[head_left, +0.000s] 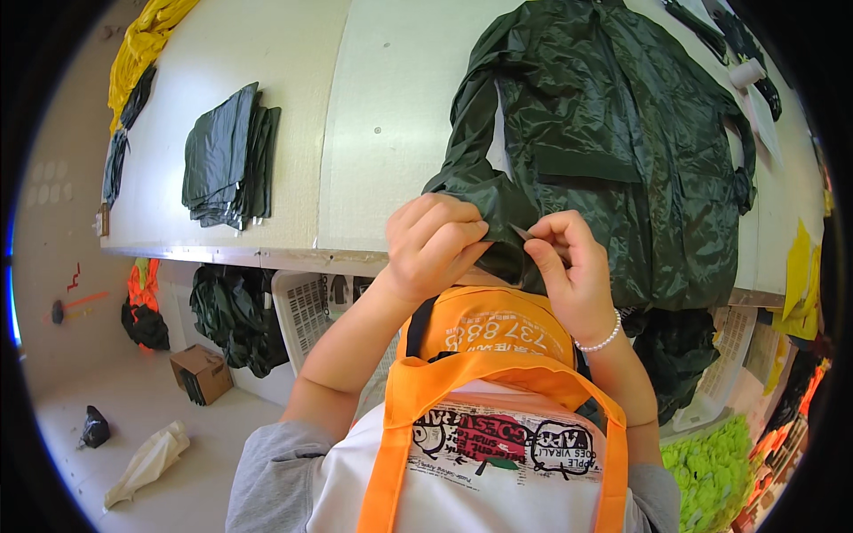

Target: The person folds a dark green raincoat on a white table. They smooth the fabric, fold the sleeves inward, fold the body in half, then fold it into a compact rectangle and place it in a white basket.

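Note:
A dark green shiny jacket (613,151) lies spread on the white table (391,107), one sleeve hanging toward the near edge. My left hand (433,244) pinches the sleeve cuff at the table's front edge. My right hand (573,266), with a bead bracelet on the wrist, grips the same cuff from the right, fingers closed on the fabric and on a small thin piece between thumb and finger. The two hands nearly touch. An orange apron (484,355) hangs on my chest below them.
A stack of folded dark green pieces (229,160) lies at the table's left. Yellow fabric (142,40) lies far left. White baskets (306,311) with dark cloth stand under the table. A cardboard box (203,373) sits on the floor; bright green material (715,471) at lower right.

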`<state>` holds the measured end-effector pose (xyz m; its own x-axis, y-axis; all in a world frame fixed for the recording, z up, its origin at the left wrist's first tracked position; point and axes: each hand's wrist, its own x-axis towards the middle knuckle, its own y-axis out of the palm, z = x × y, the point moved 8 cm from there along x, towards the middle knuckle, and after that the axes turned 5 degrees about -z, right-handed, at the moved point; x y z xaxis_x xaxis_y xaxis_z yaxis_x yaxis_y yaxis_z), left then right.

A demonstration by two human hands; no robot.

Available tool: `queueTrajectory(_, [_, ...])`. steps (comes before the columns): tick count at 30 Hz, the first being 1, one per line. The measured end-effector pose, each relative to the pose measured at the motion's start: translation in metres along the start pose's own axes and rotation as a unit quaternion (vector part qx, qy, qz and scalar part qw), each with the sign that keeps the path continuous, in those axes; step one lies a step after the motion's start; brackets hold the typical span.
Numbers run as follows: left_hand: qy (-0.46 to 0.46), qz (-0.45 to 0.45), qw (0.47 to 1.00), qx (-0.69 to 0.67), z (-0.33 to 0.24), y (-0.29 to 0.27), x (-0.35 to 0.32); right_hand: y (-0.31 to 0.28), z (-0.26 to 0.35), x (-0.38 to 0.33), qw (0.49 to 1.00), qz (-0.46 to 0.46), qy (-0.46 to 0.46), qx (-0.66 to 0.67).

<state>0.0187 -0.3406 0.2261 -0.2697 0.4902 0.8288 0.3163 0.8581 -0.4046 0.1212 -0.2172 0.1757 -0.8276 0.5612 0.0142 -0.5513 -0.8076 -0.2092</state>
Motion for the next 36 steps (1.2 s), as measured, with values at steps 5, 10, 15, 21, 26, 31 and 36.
queueTrajectory(5, [0.002,0.065,0.998,0.003,-0.008,-0.003,-0.03,0.008,-0.009,0.001,1.0,-0.001,-0.006,-0.016])
queueTrajectory(10, [-0.122,0.089,0.987,-0.056,0.024,-0.002,-0.07,0.051,-0.021,-0.012,0.98,0.066,-0.092,-0.166])
queueTrajectory(15, [-0.317,0.027,0.937,-0.146,0.072,-0.016,-0.07,0.05,-0.044,-0.013,0.977,0.008,-0.143,-0.159])
queueTrajectory(21, [-0.656,0.388,0.641,-0.097,0.138,0.068,-0.167,0.069,-0.015,-0.026,0.93,0.078,-0.276,-0.232])
queueTrajectory(26, [-0.7,0.065,0.603,-0.376,0.146,0.07,-0.149,0.059,-0.032,-0.038,0.947,0.099,-0.207,-0.223])
queueTrajectory(31, [-0.714,-0.024,0.561,-0.417,0.163,0.038,-0.137,0.04,-0.051,-0.042,0.999,0.007,-0.04,-0.01])
queueTrajectory(36, [-0.567,-0.101,0.577,-0.58,0.163,0.007,-0.081,0.057,-0.132,-0.08,0.769,-0.05,0.395,0.5])
